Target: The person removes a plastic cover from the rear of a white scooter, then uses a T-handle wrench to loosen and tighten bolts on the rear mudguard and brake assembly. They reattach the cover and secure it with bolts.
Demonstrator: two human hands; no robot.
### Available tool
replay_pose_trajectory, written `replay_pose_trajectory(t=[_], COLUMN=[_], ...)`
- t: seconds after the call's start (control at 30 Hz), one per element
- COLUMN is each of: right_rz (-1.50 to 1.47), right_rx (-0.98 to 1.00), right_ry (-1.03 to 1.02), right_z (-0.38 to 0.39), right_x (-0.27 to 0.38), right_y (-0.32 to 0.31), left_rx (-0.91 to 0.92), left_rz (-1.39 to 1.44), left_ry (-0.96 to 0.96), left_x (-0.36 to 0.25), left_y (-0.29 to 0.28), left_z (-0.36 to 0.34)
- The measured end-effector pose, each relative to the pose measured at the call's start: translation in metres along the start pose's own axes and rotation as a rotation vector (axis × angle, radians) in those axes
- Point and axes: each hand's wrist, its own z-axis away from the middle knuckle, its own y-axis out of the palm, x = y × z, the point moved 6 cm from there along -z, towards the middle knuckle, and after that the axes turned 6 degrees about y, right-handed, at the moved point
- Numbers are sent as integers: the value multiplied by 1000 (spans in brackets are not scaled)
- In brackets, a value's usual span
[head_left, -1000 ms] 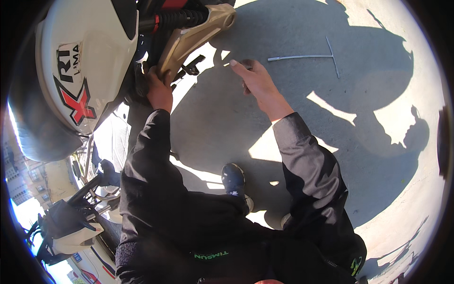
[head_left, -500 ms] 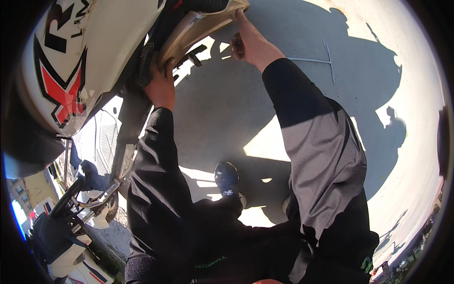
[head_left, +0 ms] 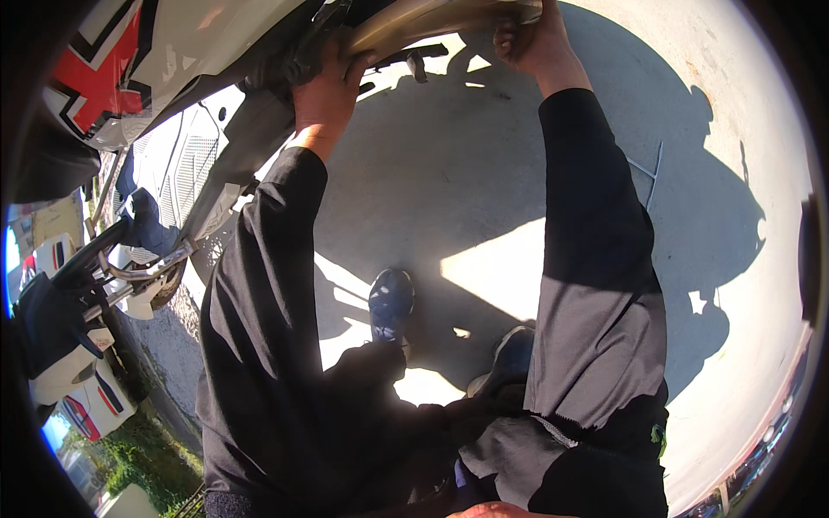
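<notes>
A long, curved tan panel lies along the underside of a white scooter body with a red and black decal. My left hand is closed at the panel's left end, beside a black part; its thumb shows and the other fingers are partly hidden. At the right end, my right hand grips the panel with its fingers curled. The picture's upper edge cuts off part of that hand and the panel.
A T-shaped metal rod lies on the grey floor, partly behind my right sleeve. A ribbed footboard stands at the left. Farther down the left side are more white vehicles. My shoe is on the floor below.
Both hands and the panel appear higher and farther right in the picture, as the whole view has shifted. Both hands keep their hold on the panel.
</notes>
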Motion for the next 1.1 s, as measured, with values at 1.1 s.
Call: replay_pose_trajectory(t=[1.1], right_rz=[1], right_rx=[-89], right_ry=[-264], right_z=[34], right_x=[12], right_y=[-6], left_rx=[30], left_rz=[124], left_ry=[-45], left_x=[-8], left_y=[-17], left_z=[32])
